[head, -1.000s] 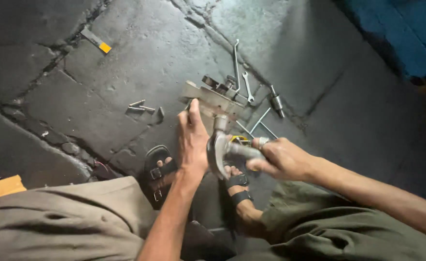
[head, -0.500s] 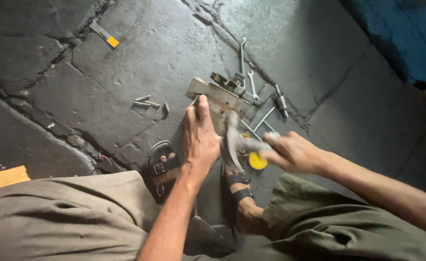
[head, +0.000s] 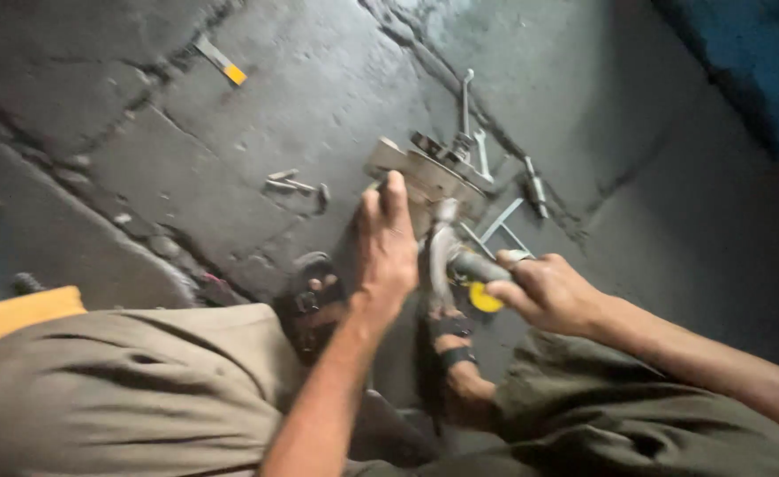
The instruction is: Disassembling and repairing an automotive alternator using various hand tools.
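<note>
On the dark cracked stone floor (head: 230, 159), between the person's sandalled feet, lies a pale beige metal machine part (head: 420, 172), its long axis running from upper left to lower right. No container shows. The left hand (head: 388, 243) lies flat against the near side of the part, fingers stretched and together, pressing rather than gripping. The right hand (head: 544, 291) is closed tight around the grey handle of a metal hammer-like tool (head: 451, 256); the handle points left towards the part, its curved head just below the part. Loose steel spanners (head: 469, 124) lie beyond, touching the floor.
</note>
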